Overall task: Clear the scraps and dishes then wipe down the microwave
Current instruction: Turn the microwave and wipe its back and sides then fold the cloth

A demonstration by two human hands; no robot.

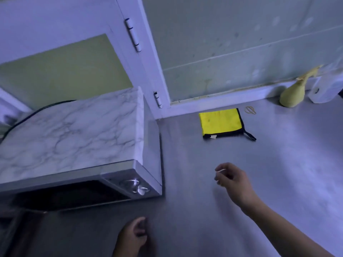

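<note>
Microwave with a marble-patterned top and silver front (70, 134) sits at the left of the head view, on a smooth grey counter (278, 164). Its 2 shiny round knobs (135, 186) are at the right end of the front, beside a dark window. A black cable (37, 112) curves away behind its far left edge.

On the counter to the right of the microwave and well apart from it, a folded yellow cloth with black edging and a black loop (220, 122) lies flat near the far wall. Thin tan rubber bands (250, 110) lie just beside its far right corner. Farther right against the wall stand a pale yellow-green spray bottle (294, 93) and a white plastic-wrapped roll (324, 89).

The right hand (233, 179) is over the bare counter, nearer than the cloth, with its fingers curled and pinching a thin pale scrap (220, 170) at the fingertips. The left hand (132, 234) is at the near edge below the microwave's right corner, with its fingers curled under. I cannot tell whether it holds anything.
</note>
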